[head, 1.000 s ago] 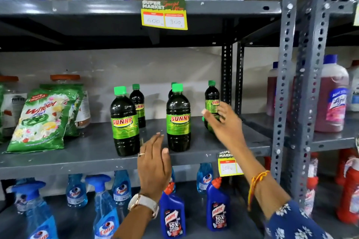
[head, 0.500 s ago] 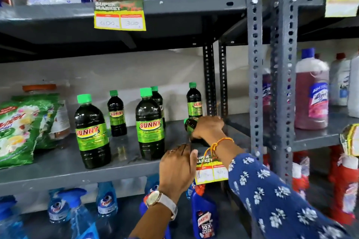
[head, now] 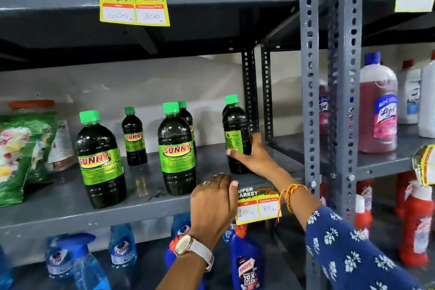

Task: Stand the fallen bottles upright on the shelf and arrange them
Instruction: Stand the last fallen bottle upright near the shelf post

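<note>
The grey shelf [head: 58, 209] ran across the middle of the frame, its front edge sloping up toward the right. Two big bottles stood upright near that edge, one left of centre [head: 100, 160] and one at centre [head: 176, 148]. Two smaller bottles stood behind them, one [head: 134, 136] between the pair and another [head: 188, 122] partly hidden by the centre bottle. Right of centre, the right hand [head: 255, 159] was wrapped around the lower part of a fifth bottle [head: 234, 132], thumb across its front; it stood upright on the shelf with its label turned sideways. The left hand [head: 213, 205] lay low at centre, fingers curled over the shelf edge and holding nothing, just beside a yellow price tag [head: 257, 207]
</note>
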`<act>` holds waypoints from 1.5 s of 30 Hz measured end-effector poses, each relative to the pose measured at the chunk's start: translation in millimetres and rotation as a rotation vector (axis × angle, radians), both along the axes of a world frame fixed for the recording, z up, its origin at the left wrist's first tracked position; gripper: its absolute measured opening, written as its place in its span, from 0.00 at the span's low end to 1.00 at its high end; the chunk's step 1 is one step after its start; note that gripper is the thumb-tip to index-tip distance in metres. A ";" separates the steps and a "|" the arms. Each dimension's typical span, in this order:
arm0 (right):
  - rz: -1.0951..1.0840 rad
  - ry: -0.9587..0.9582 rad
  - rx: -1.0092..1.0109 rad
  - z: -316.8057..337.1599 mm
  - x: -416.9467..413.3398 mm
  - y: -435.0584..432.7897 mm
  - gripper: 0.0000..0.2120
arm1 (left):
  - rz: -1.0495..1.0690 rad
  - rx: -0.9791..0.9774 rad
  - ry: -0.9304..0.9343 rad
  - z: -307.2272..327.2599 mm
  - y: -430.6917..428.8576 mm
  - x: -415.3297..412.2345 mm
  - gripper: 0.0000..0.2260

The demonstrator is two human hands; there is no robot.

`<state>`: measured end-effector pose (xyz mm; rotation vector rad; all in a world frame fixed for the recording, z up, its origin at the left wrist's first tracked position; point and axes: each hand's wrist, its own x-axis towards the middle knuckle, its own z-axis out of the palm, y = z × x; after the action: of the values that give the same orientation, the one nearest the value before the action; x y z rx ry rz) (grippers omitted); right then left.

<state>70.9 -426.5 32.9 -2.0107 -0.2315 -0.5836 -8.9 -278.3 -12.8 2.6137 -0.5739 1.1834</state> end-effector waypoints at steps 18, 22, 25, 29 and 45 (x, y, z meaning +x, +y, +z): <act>-0.060 -0.006 0.142 14.6 1.5 -10.3 0.38 | 0.013 -0.001 0.031 9.5 -5.8 2.7 0.23; -0.098 0.015 0.123 13.2 2.3 -11.5 0.37 | 0.017 -0.025 0.034 9.5 -7.6 2.2 0.22; -0.071 0.062 0.149 12.8 4.1 -14.8 0.29 | 0.007 -0.029 0.036 9.7 -7.7 1.1 0.20; -0.034 0.068 0.198 14.6 2.0 -13.2 0.35 | -0.004 -0.026 0.039 9.1 -8.0 1.1 0.20; -0.027 0.082 0.178 11.1 7.1 -16.1 0.23 | 0.015 -0.092 -0.015 5.3 -11.0 4.2 0.19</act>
<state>78.0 -442.6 44.0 -1.8629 -0.0987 -0.5186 -4.6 -289.3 -7.5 2.5384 -0.4910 1.2050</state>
